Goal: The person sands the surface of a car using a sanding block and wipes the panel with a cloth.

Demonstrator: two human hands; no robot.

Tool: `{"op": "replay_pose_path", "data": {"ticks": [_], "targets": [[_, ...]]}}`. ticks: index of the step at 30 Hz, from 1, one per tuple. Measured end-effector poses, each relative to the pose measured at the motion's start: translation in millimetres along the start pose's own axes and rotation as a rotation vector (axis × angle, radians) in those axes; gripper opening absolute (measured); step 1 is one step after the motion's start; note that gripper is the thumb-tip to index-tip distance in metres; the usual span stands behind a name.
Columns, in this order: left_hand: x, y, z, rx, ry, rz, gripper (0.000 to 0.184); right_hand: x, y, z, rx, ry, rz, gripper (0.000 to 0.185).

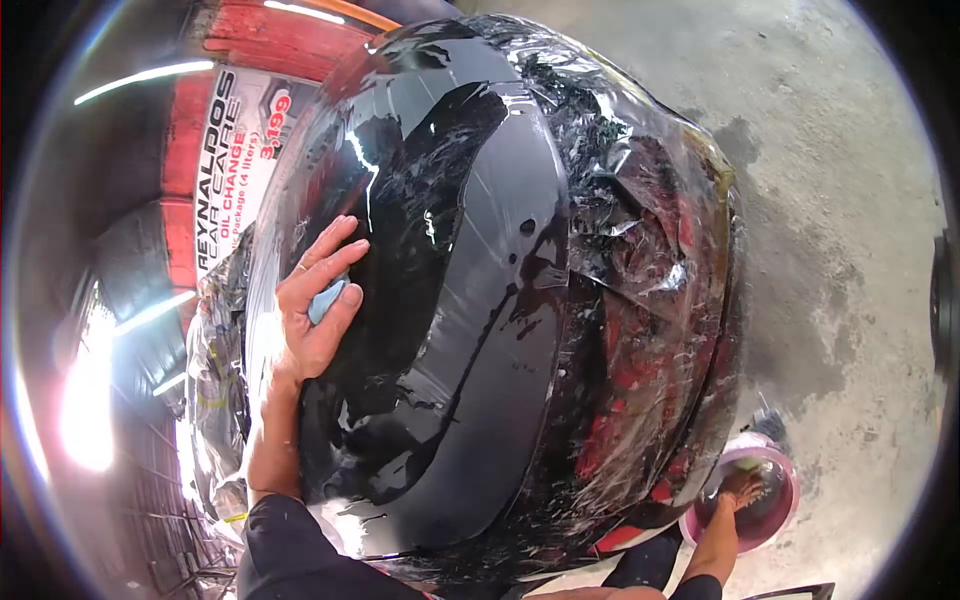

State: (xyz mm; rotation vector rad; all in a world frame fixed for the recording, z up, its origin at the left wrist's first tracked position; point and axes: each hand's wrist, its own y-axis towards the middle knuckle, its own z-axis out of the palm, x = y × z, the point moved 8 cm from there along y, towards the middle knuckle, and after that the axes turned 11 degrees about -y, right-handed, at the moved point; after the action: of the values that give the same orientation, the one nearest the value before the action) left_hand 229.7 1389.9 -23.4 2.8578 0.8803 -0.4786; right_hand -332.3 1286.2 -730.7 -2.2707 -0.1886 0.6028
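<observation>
My left hand (318, 295) presses on the wet, dark car panel (510, 230), thumb and fingers closed around a small light blue block (328, 298). Whether the block is a sponge or a sanding pad I cannot tell. Water coats part of the panel in a glossy dark sheet; the rest looks dull grey. Down at the lower right, my right hand (742, 488) reaches into a pink basin (790, 508) of water. Its fingers look spread, partly under the water, and no object shows in them.
Crumpled clear plastic sheeting (640, 250) covers the car around the panel, with red bodywork beneath. Grey concrete floor (840, 180) with damp patches lies to the right. A printed car care banner (232, 165) hangs at the left. A dark object (768, 424) sits beside the basin.
</observation>
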Motion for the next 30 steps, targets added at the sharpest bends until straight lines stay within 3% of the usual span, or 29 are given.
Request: {"op": "replay_pose_path", "data": {"ticks": [3, 6, 8, 9, 10, 11, 12, 14, 16, 18, 19, 21, 23, 27, 30], "targets": [[3, -1, 1, -0.012, 0.009, -0.021, 0.043, 2, -12, 35, -0.073, -0.044, 0.045, 0.055], [3, -2, 0, -0.018, 0.026, -0.071, 0.046, 34, 7, 132, 0.358, -0.347, -0.549, 0.042], [3, 0, 0, 0.011, 0.014, -0.125, 0.053, 26, -28, 123, 0.403, -0.544, -0.924, 0.041], [4, 0, -1, 0.036, 0.041, -0.154, 0.054, -7, -44, 68, 0.439, -0.128, -0.509, 0.041], [4, 2, -2, 0.034, 0.004, -0.154, 0.054, -42, -84, -22, 0.323, 0.381, -0.149, 0.042], [3, 3, -1, 0.053, 0.036, -0.12, 0.054, -63, -86, -27, 0.18, 0.408, -0.221, 0.047], [2, 3, -1, 0.072, 0.073, -0.086, 0.054, -88, -108, -61, 0.075, 0.573, -0.142, 0.046], [4, 4, -2, 0.092, 0.026, -0.076, 0.055, -118, -141, -132, 0.007, 0.737, -0.159, 0.045], [2, 6, -2, 0.095, 0.036, -0.023, 0.054, -113, -194, -243, -0.154, 0.975, -0.184, 0.045], [6, 5, 0, 0.105, 0.014, -0.006, 0.053, -73, -259, -369, -0.599, 0.864, -0.417, 0.039], [6, 5, 0, 0.103, 0.02, 0.005, 0.053, -41, -284, -424, -0.476, 0.991, -0.526, 0.039], [8, 4, -1, 0.092, 0.031, 0.03, 0.052, 25, -356, -537, -0.624, 1.009, -0.886, 0.047], [9, 5, -1, 0.098, 0.023, 0.028, 0.052, 80, -388, -599, -0.758, 1.043, -1.065, 0.053], [7, 7, -3, 0.104, 0.022, 0.004, 0.052, 147, -385, -636, -0.779, 1.089, -1.207, 0.056], [8, 8, -4, 0.072, -0.005, 0.006, 0.052, 126, -395, -615, -0.681, 1.025, -1.256, 0.056]]}}
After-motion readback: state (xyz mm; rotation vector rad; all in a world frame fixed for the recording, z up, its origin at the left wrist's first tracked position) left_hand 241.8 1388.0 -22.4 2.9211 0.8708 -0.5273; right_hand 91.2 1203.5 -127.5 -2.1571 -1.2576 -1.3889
